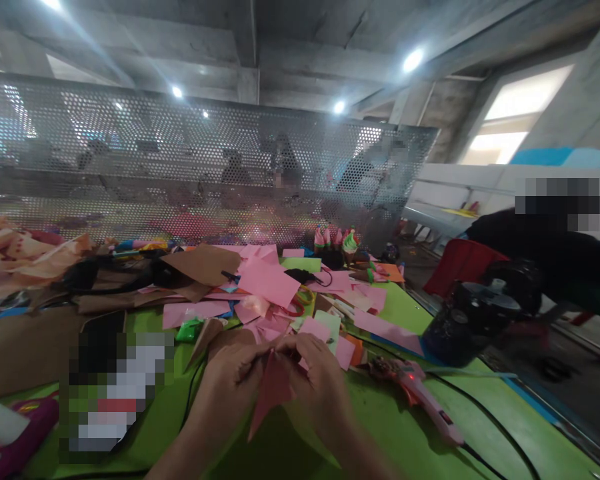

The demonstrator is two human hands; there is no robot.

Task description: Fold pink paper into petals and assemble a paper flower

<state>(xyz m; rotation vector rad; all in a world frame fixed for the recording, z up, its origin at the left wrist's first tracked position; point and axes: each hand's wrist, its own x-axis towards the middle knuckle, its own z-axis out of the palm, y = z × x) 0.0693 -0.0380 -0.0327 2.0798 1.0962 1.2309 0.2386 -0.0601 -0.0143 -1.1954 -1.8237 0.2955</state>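
Observation:
Both hands meet at the middle of the near table. My left hand pinches the upper left edge of a folded piece of pink paper. On its other side, my right hand grips the same paper with bent fingers. The paper hangs down to a point between the wrists, over the green tabletop. Just beyond the fingers lie loose pink paper pieces and a brown paper sheet. To the right of my right hand rests a pink hot glue gun with a red light on.
A dark jug-like container stands at the table's right edge. Ice-cream-like crafts stand at the back, before a perforated metal screen. A purple object lies at the near left. A person in dark clothing sits at the right.

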